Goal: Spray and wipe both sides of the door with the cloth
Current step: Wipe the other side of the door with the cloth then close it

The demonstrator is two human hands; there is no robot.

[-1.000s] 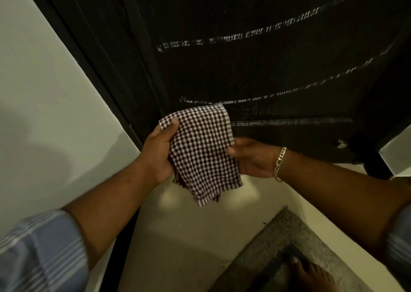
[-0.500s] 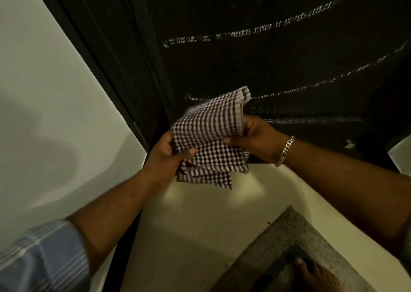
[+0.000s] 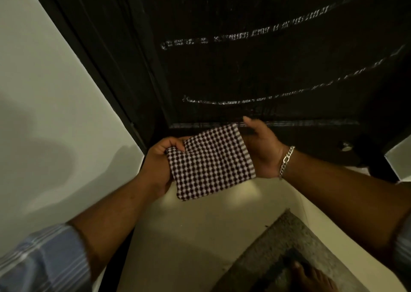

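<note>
Since half a second ago, I'm flattening the cloth (image 3: 211,163) mid-frame: left hand (image 3: 159,165) fingers gripping it, right hand (image 3: 260,149) fingers opening beneath.

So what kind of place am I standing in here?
Probably a home doorway or entrance: a dark panelled door set in a pale wall, with a doormat on the light floor underfoot.

A home entrance is shown, seen at a dark panelled door (image 3: 255,64) set in a dark frame (image 3: 93,53) beside a plain pale wall (image 3: 40,96). A grey doormat (image 3: 278,245) is laid on the cream tiled floor (image 3: 193,236), and a bare foot (image 3: 315,280) is planted on it.
</note>
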